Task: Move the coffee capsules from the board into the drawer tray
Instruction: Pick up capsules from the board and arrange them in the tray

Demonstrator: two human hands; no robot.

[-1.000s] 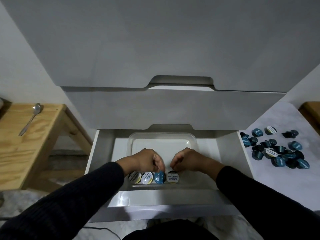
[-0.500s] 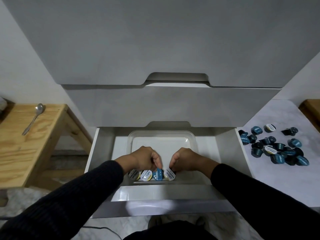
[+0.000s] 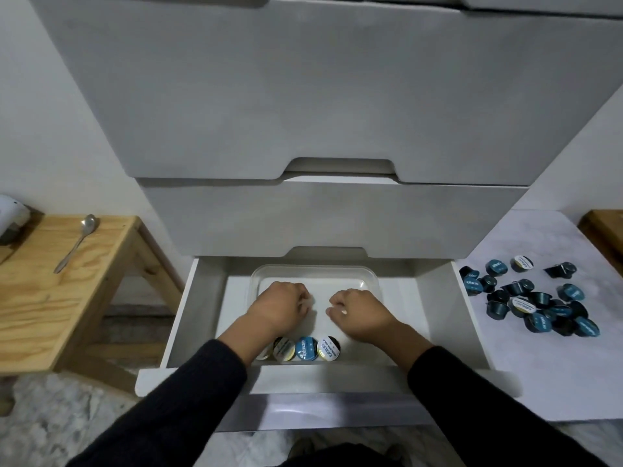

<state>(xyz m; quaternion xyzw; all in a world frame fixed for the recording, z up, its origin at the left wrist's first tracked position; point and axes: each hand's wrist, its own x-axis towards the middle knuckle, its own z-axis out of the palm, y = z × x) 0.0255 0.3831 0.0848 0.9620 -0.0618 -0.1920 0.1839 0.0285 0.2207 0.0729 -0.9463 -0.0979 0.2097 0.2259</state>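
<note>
Spoon (image 3: 77, 242) seen lying on the wooden bench (image 3: 50, 298) at far left. Drawer (image 3: 438, 315) is pulled open at centre, with a clear tray (image 3: 371, 281) inside it. Left hand (image 3: 278, 306) is held above the tray, knuckles up, fingers curled into a loose fist; nothing is seen in its grip. Four capsules (image 3: 305, 348) are lined in a row at the tray's near edge, lids up, the leftmost partly hidden by the left wrist. Right hand (image 3: 359, 313) is held likewise just beside the left, fingers curled under, thumb tucked toward the palm; no capsule is seen in it. Both forearms are covered by dark sleeves. Loose pile of capsules (image 3: 536, 298) is left on the white board (image 3: 556, 365) at right, well apart from the tray.
</note>
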